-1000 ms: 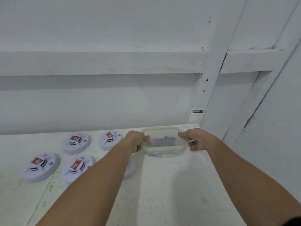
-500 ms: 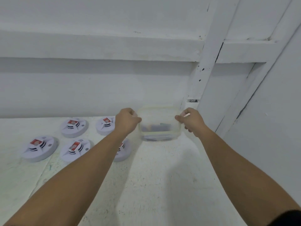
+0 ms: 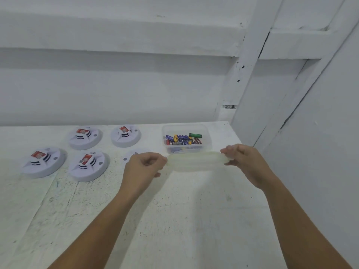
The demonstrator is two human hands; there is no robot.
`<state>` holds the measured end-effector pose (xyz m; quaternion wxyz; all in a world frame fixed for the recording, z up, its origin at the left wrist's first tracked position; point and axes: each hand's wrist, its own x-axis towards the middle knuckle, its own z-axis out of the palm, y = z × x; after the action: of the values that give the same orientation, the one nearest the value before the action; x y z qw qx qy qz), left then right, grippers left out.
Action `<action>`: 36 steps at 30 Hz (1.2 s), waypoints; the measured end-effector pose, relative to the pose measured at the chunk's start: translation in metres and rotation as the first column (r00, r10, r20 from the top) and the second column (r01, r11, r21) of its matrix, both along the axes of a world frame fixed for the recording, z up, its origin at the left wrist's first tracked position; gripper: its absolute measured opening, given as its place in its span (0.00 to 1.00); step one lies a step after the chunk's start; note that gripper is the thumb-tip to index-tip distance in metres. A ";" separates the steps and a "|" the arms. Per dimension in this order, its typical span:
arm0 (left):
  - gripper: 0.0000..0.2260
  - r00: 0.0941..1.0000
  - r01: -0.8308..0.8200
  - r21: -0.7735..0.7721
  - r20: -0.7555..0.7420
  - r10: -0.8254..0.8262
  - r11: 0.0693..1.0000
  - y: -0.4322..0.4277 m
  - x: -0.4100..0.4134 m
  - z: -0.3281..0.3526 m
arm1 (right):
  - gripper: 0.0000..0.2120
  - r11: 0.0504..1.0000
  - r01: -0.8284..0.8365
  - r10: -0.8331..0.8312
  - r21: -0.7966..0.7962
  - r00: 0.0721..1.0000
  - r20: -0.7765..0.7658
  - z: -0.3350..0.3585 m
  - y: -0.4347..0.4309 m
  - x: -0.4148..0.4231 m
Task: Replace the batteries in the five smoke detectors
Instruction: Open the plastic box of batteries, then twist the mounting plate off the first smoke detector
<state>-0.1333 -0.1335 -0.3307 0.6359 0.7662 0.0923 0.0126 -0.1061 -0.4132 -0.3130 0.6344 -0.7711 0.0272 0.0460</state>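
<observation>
Assorted cylindrical batteries [image 3: 183, 140] lie in a clear rectangular plastic tub [image 3: 206, 133] just beyond both hands. The left hand [image 3: 144, 167] and right hand [image 3: 244, 159] pinch a translucent plastic lid [image 3: 194, 162] by its ends. Round white smoke detectors [image 3: 87, 166] sit on the white bench [image 3: 174, 220], left of the left hand.

Hidden: the fifth smoke detector [image 3: 134, 153] shows only a sliver at 11 o'clock of the left hand [image 3: 143, 169]. Blurred: the lid [image 3: 194, 162], pinched between that hand and the right hand [image 3: 244, 162], edges smeared. At its 12 o'clock, the container [image 3: 206, 133] has its near wall partly covered. Print on the batteries [image 3: 183, 139] is mostly unreadable. Forearms cut off at 6 o'clock.
</observation>
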 end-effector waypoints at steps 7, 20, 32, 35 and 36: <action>0.05 0.994 0.079 0.057 -0.081 -0.074 0.995 -0.009 -0.018 -0.026 | 0.11 0.936 -0.016 0.002 -0.352 0.999 -0.041 -0.039 -0.005 -0.014; 0.10 0.993 0.115 0.235 0.010 -0.121 0.965 -0.007 -0.027 -0.043 | 0.14 0.674 -0.101 0.129 -0.732 0.991 -0.018 -0.043 0.006 -0.011; 0.23 0.983 -0.181 0.385 0.083 0.161 0.905 0.049 -0.015 -0.050 | 0.14 0.819 -0.210 0.263 -0.534 0.964 0.024 -0.029 0.158 -0.003; 0.24 0.992 -0.126 0.383 0.037 0.121 0.915 0.054 -0.004 -0.049 | 0.12 0.832 -0.249 0.215 -0.496 0.968 -0.126 -0.035 0.195 0.007; 0.22 0.994 -0.108 0.393 0.025 0.107 0.913 0.057 -0.002 -0.049 | 0.11 0.835 -0.247 0.187 -0.491 0.968 -0.168 -0.037 0.204 0.010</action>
<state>-0.1353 -0.0769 -0.3793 0.4674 0.8720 0.1290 0.0670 -0.0959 -0.2088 -0.3505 0.3967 -0.9051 -0.0134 0.1523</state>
